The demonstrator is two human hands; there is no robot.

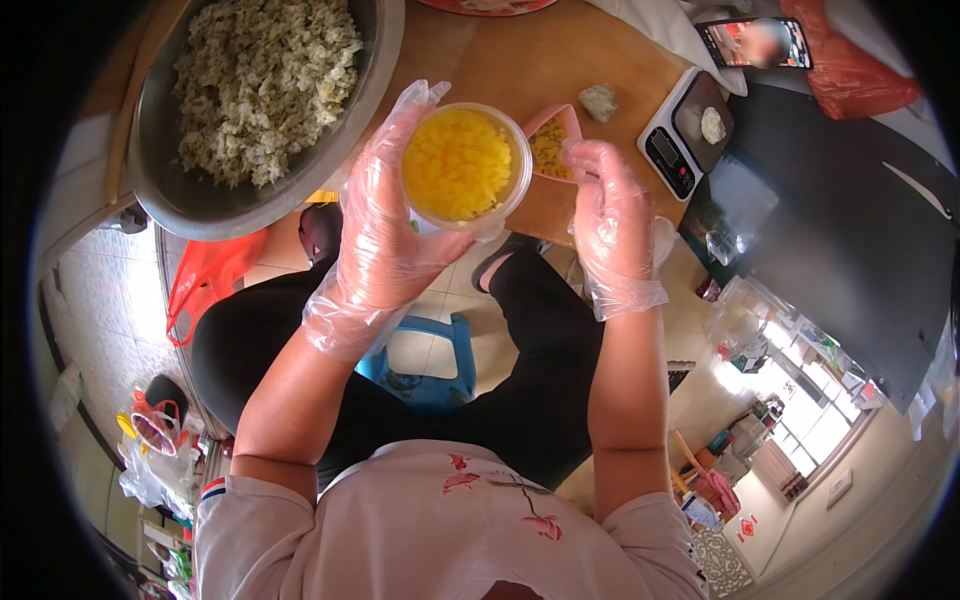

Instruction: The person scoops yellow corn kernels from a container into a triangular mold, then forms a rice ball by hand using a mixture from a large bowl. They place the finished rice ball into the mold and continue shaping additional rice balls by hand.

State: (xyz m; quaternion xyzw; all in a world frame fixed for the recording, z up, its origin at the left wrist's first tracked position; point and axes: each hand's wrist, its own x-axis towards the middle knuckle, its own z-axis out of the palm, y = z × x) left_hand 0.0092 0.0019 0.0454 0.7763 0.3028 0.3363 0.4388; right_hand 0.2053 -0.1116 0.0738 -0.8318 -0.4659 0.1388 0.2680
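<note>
My left hand (pixel 382 217), in a clear plastic glove, grips a round clear plastic tub (pixel 523 150). The tub is tilted towards me and holds yellow diced food (pixel 457 165). To its right is my gloved right hand (pixel 613 217), with fingers curled. Its fingertips overlap the edge of a pink triangular mould (pixel 572 124); whether they touch it or pinch anything cannot be told. Yellowish crumbly filling (pixel 549 150) lies in the mould, partly hidden by the tub and fingers. Beyond it, a clump of rice (pixel 598 102) rests on the wooden table (pixel 480 56).
A large metal basin (pixel 169 199) of seasoned rice stands at the left. On the right, a digital kitchen scale (pixel 667 150) bears a small rice clump (pixel 712 126). Behind are a phone (pixel 720 45) and a red plastic bag (pixel 840 75). A blue plastic stool (pixel 463 360) stands below, between my legs.
</note>
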